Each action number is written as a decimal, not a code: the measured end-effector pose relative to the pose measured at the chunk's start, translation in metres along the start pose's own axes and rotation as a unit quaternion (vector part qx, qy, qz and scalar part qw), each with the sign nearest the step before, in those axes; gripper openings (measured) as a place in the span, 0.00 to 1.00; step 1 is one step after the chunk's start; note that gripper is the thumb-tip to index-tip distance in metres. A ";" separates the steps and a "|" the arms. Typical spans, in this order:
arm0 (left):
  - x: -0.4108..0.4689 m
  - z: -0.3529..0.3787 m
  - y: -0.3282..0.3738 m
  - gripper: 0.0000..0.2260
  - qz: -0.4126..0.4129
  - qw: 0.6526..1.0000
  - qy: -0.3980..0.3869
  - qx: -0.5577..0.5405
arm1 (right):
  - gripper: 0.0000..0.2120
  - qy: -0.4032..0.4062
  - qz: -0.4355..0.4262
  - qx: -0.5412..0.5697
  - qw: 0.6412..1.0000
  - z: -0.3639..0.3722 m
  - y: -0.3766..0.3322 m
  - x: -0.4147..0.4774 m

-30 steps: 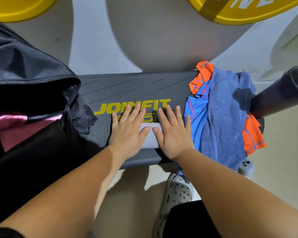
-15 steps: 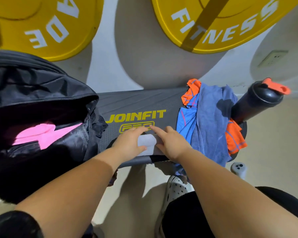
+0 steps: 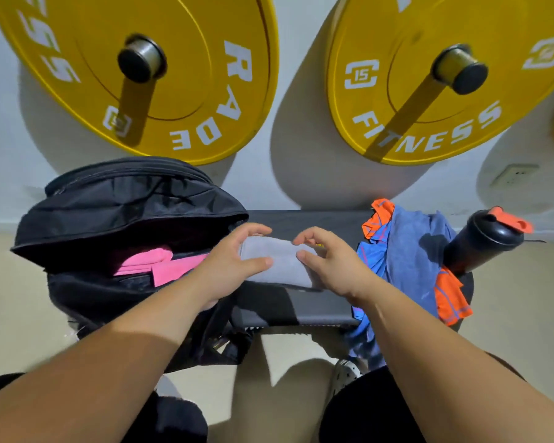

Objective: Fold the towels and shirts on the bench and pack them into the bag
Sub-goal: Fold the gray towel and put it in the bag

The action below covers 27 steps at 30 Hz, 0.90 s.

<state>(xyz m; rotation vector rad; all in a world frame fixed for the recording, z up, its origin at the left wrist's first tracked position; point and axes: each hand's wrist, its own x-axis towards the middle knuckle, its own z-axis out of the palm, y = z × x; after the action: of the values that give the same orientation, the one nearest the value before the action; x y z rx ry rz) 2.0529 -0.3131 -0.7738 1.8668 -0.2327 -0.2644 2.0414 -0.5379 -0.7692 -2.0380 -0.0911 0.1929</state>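
A folded grey towel (image 3: 280,262) is lifted above the dark bench (image 3: 304,306), held at both ends. My left hand (image 3: 234,263) grips its left end beside the mouth of the open black bag (image 3: 115,206). My right hand (image 3: 330,263) pinches its right end. A pink garment (image 3: 155,265) lies inside the bag. At the bench's right end lies a heap: a blue towel (image 3: 410,251) over a blue and orange shirt (image 3: 451,298).
A black shaker bottle (image 3: 480,241) with an orange lid lies on the bench's far right end. Two yellow weight plates (image 3: 179,75) hang on the wall behind. My knees and a white clog (image 3: 346,375) are below the bench on the beige floor.
Both hands were pressing the grey towel flat on the bench; now they have lifted it and carried it left, up to the bag's opening. The view has tilted upward.
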 end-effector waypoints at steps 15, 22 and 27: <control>-0.062 -0.145 -0.022 0.13 -0.055 0.995 0.085 0.005 | 0.13 -0.151 -0.113 -0.118 0.975 0.095 -0.125 0.067; -0.085 -0.186 -0.057 0.12 -0.064 0.987 0.142 0.037 | 0.26 -0.210 -0.184 -0.253 0.926 0.145 -0.184 0.124; -0.074 -0.206 -0.072 0.13 -0.088 0.977 0.161 0.107 | 0.29 -0.176 -0.162 -0.254 0.937 0.146 -0.198 0.163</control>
<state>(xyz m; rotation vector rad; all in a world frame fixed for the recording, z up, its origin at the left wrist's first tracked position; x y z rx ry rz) 2.0458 -0.0831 -0.7764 2.1148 0.1325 -0.0539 2.1800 -0.2953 -0.6741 -2.4387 -0.7648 0.3516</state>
